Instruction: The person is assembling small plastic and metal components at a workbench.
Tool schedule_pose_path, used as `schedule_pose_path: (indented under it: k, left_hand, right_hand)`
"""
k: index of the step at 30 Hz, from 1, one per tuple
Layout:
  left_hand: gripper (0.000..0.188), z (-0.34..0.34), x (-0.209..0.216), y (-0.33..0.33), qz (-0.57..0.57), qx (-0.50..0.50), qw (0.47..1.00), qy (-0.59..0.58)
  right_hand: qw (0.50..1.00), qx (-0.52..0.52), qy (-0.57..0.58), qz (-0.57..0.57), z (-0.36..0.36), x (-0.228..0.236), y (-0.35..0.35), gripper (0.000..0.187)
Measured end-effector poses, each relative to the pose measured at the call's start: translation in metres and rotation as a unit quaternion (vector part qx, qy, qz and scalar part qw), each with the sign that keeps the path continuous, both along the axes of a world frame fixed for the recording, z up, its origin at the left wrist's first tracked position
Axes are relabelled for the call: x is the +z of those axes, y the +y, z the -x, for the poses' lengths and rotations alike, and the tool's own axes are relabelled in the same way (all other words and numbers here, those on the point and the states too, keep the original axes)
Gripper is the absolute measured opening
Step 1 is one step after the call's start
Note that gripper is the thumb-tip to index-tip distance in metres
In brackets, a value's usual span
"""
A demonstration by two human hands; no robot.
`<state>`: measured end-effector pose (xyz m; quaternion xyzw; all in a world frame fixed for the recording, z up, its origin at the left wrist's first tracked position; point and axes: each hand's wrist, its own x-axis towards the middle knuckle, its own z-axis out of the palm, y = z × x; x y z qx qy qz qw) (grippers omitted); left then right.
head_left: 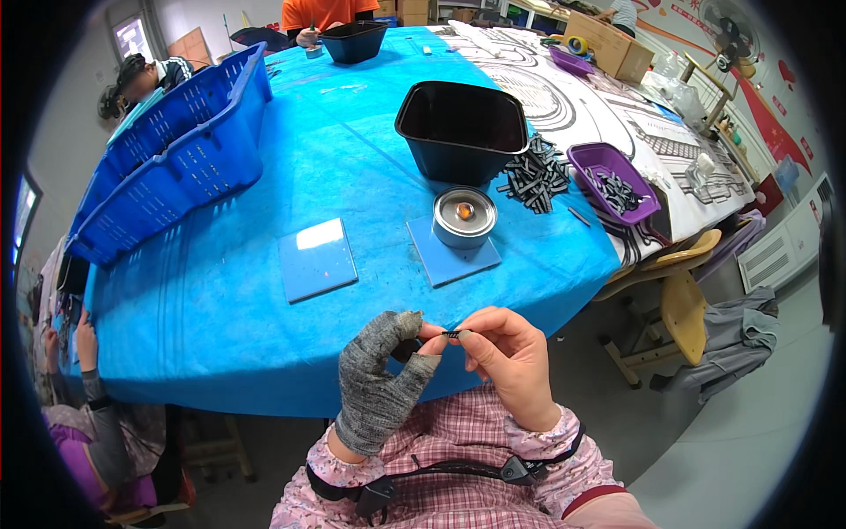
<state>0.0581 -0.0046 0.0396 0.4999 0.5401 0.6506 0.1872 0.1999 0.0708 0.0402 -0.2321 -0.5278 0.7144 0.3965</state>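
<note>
In front of my body, just past the table's near edge, both hands meet at a small black ridged piece (451,334). My left hand (379,379), in a grey fingerless glove, pinches its left end between thumb and fingertip. The bare thumb and fingers of my right hand (511,360) close on its right end. The fingertips cover part of the piece. Beyond them, a round metal tin (464,231) with an orange spot in its top stands on a blue square tile (438,267). A second blue tile (310,276) lies to its left.
Behind the tin stands a black tub (449,161), beside a pile of small black and grey strips (539,176). A purple basket (648,209) holds more small pieces. Blue crates (189,181) line the left side. Co-workers are at the far side and left; a wooden chair (683,317) stands right.
</note>
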Motion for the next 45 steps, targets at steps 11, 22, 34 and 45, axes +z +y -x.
schedule_pose_path:
  k: [11, 22, 34, 45]
  left_hand:
    - [0.02, 0.003, 0.0, 0.0, 0.096, -0.039, 0.987, -0.126]
    - [0.058, 0.049, -0.028, 0.017, 0.151, -0.016, 0.986, -0.066]
    - [0.081, 0.067, -0.05, 0.007, 0.147, -0.112, 0.971, -0.152]
    - [0.058, 0.067, -0.035, 0.013, 0.17, -0.099, 0.977, -0.083]
  right_hand:
    - [1.0, 0.002, -0.009, -0.014, 0.002, -0.001, 0.002, 0.01]
    - [0.873, -0.3, -0.158, -0.351, 0.022, -0.029, 0.124, 0.01]
    - [0.845, -0.304, -0.211, -0.386, 0.043, -0.039, 0.14, 0.013]
    - [0.861, -0.29, -0.203, -0.365, 0.041, -0.038, 0.139, 0.011]
